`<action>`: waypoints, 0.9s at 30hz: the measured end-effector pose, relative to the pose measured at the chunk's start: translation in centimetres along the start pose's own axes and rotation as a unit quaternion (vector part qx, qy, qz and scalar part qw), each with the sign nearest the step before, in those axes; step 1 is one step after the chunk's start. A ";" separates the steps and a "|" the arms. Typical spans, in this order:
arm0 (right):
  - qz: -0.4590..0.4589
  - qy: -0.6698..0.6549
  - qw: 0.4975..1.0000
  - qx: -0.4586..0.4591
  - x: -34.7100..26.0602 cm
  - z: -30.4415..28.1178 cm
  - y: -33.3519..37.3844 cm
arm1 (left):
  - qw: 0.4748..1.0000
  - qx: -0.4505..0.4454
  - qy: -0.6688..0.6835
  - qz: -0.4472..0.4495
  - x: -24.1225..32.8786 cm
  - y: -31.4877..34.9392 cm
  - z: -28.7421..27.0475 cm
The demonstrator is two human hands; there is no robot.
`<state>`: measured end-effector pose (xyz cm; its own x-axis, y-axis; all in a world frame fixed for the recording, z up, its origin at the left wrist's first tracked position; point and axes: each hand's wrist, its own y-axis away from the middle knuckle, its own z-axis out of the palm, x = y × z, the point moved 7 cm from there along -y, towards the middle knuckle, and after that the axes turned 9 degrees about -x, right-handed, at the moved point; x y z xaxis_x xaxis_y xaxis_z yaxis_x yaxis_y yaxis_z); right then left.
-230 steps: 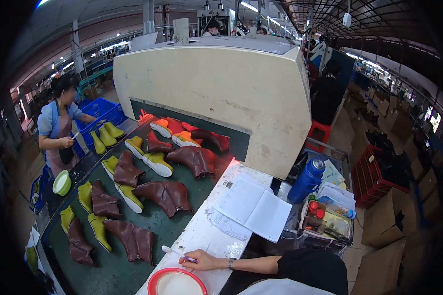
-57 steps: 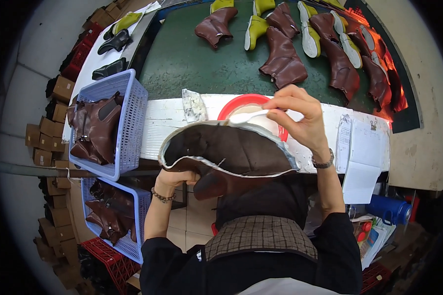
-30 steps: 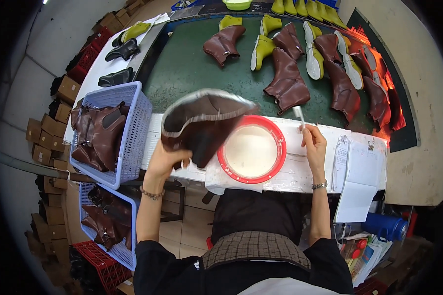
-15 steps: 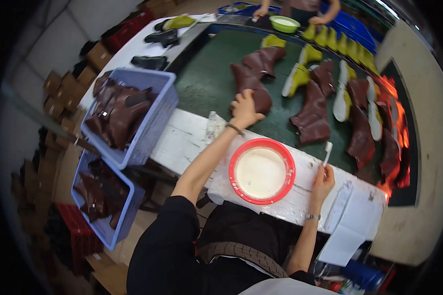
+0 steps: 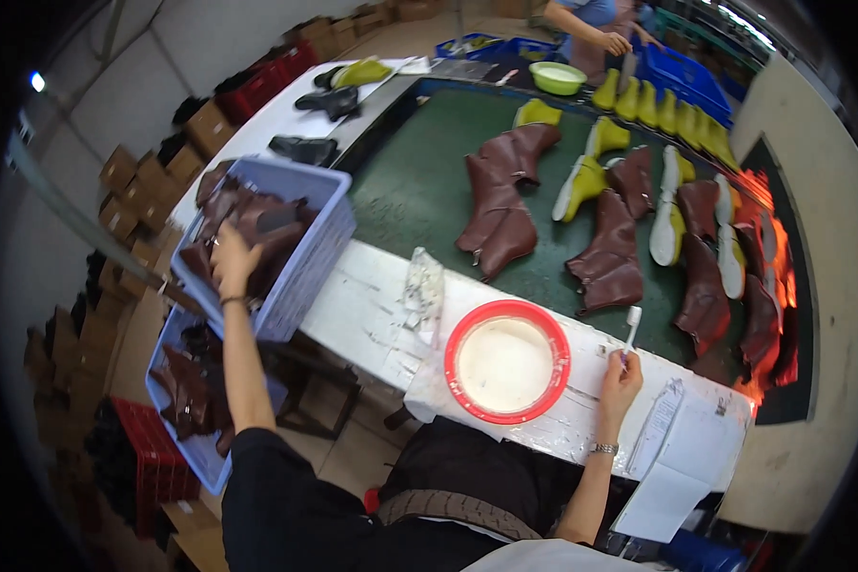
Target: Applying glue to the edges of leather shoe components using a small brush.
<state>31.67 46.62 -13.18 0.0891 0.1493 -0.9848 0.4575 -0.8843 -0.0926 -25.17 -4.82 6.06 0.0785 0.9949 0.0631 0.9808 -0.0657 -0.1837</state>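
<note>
Two bare hands work well apart from each other. The left hand is at the left of the frame, stretched over the upper blue basket, with its fingers upon the brown boot uppers that lie heaped inside. These fingers look spread and lightly bent, touching leather; whether they already grip one piece, one cannot tell.

The left hand is clearly the nearer one to the heap. Leather lies beneath its fingertips, and more of it to the right of them, toward the basket's right wall. The pieces overlap, so the long axis of any single upper is difficult to read.

The right hand, at the right of centre, has its fingers closed around the handle of a small white brush. The brush stands almost upright in the frame, its head above the fingers. Between the hands, but nearer to the right one, sits a red-rimmed bowl with white liquid. Above the bowl, on the green belt, another brown upper lies with its length running down the frame.
</note>
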 end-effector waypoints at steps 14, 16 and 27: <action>0.021 -0.055 0.998 -0.009 -1.2 1.5 0.5 | 0.851 0.077 0.390 0.343 5.6 14.1 -19.2; 0.024 -0.086 0.996 0.019 -1.2 1.0 0.9 | 0.870 0.134 0.235 0.413 9.3 17.1 -21.7; -0.177 0.233 0.953 -0.080 -14.6 4.9 3.0 | 0.751 0.019 0.049 0.658 20.5 20.3 -3.0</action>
<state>27.44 39.61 0.20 0.2697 0.6386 -0.7207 0.6573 -0.6691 -0.3469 -3.09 13.97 6.60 0.9903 0.0592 -0.1261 0.0363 -0.9835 -0.1772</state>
